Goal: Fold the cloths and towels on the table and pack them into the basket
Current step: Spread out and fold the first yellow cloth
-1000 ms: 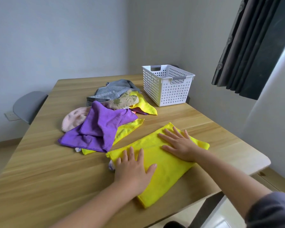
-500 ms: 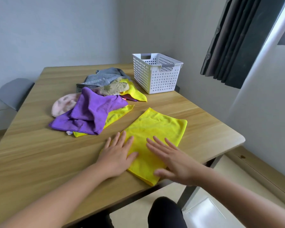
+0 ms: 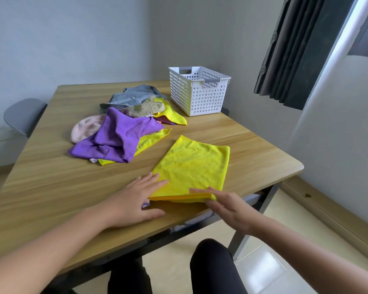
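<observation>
Yellow fabric fills the near field: the yellow cloth (image 3: 191, 166) lies flat on the tabletop (image 3: 51, 187) close to its near edge. Two layers show along its near border, so we read it as folded once. Our left hand (image 3: 136, 200) rests spread and flat, fingertips on the cloth's near left corner and palm on the wood. Our right hand (image 3: 227, 206) lies with straight fingers along the near border toward the right corner; whether its thumb has slipped beneath we cannot tell. We judge the step to be the second fold of this piece, with packing not yet begun. The next move calls for lifting the near border at both corners and laying it squarely on the far border, layers kept aligned. Beyond waits the unfolded heap: purple cloth (image 3: 121, 136), pink cloth (image 3: 85, 128), grey towel (image 3: 134, 95). Farthest, at the far right corner, stands the white basket (image 3: 198, 96); nothing shows above its rim.
</observation>
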{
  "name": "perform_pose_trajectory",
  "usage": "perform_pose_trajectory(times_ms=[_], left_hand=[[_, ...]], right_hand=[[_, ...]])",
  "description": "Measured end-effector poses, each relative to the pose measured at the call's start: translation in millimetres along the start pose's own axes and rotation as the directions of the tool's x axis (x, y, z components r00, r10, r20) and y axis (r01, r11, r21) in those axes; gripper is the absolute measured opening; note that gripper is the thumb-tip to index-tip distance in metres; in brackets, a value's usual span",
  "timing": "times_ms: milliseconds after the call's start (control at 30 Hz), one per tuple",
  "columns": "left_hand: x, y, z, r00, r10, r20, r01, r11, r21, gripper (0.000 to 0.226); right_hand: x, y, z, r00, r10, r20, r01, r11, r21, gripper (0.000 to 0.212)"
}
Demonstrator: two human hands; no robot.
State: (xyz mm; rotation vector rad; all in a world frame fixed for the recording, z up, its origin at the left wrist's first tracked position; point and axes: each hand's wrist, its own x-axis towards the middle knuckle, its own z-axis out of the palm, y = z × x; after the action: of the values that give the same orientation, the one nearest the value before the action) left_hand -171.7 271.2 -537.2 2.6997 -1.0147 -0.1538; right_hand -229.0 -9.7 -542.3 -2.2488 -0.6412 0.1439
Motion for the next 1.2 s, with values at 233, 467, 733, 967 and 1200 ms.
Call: perform_pose_trajectory(times_ms=[233, 467, 733, 967, 1200], left_hand=[[3, 0, -12, 0.893, -0.239, -0.382, -0.058, 0.780, -0.623, 0.004], [83, 6, -34, 0.796, -0.499, -0.341, 0.115, 0.679, -0.725, 0.024], [157, 7, -29, 0.743, -0.642, -0.189, 0.571, 0.755, -0.321, 0.042], [162, 14, -14, 0.726, -0.548, -0.417, 0.623, 0.780, 0.061, 0.029], [158, 2, -13, 0.863, 0.047, -0.503, 0.090, 0.965, 0.245, 0.039]], right_hand=[[1, -13, -33, 0.954, 0.207, -0.218, -0.091, 0.890, 0.447, 0.031], [50, -1, -59, 0.787, 0.492, -0.372, -0.226, 0.791, 0.568, 0.029], [92, 36, -66, 0.648, 0.509, -0.567, -0.597, 0.801, 0.037, 0.022], [100, 39, -54, 0.663, 0.382, -0.644, -0.696, 0.631, -0.343, 0.037], [95, 30, -61, 0.748, 0.217, -0.628, -0.559, 0.716, -0.418, 0.051]])
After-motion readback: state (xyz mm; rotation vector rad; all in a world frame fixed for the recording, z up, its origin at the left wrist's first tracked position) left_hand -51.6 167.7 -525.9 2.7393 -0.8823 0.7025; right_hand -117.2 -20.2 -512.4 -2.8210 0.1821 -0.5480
